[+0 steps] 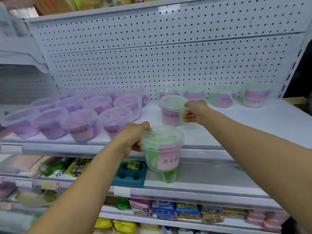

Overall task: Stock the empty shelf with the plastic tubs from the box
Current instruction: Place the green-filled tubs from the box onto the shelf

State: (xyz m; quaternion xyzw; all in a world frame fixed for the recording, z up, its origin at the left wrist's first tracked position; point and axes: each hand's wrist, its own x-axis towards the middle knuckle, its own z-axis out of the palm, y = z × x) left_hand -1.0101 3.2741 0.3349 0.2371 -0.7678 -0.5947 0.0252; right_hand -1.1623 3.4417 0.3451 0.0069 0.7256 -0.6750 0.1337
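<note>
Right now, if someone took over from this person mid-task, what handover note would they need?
Left hand grips a green tub at its rim, held in front of the shelf edge, not yet placed.
Right hand holds a second green tub over the shelf, about a row ahead of the back row.
Done: purple tubs fill the left side; four green tubs line the back right.
Left: set both down, fill the bare right front. The box is out of view.

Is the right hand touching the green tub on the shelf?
Touching: the head view shows the right hand pinching the green tub at its rim.
</note>
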